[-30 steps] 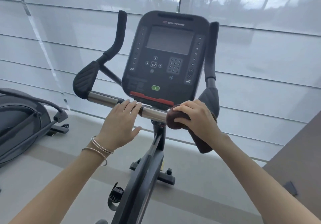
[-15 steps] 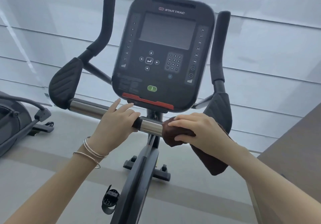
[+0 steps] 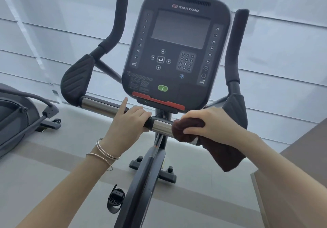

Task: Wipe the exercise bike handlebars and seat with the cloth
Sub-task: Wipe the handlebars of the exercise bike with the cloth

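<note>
Right hand [image 3: 210, 123] grips cloth [image 3: 221, 150] around handlebar [image 3: 161, 126].

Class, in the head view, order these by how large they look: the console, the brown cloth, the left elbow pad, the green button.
1. console
2. brown cloth and left elbow pad, too alike to rank; cloth partly under right hand
3. green button

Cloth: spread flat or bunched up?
Bunched. The right hand grips the cloth wrapped round the chrome bar, with a loose tail hanging below the wrist.
</note>
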{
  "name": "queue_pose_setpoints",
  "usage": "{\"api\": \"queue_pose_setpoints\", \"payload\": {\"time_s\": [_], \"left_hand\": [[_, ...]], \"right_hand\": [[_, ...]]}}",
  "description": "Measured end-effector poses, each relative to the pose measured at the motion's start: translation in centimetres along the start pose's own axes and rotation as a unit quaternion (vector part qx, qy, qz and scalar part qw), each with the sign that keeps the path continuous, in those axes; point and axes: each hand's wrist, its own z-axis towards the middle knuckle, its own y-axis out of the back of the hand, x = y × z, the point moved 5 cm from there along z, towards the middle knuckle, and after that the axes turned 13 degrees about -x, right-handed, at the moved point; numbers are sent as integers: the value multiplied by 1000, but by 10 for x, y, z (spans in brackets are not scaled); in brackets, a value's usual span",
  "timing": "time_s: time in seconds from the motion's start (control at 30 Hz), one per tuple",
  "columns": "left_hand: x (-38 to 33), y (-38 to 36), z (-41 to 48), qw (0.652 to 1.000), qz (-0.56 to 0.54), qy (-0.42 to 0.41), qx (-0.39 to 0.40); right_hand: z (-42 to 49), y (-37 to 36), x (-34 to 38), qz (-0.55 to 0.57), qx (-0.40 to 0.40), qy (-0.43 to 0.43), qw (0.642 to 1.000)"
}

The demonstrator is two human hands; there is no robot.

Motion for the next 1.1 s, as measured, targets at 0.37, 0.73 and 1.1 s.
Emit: {"api": "queue_pose_setpoints", "payload": {"time_s": [0.37,0.73,1.1], "left_hand": [[2,-3,1,1000,-11,0,29],[5,-7,8,996,-34,-18,86],[7,-7,12,990,-24,-18,137]], "right_hand": [[-12,7,8,-39,-23,29,999],[-26,-14,32,-118,-136,89,980],[-28,-19,38,-128,-190,75,971]]}}
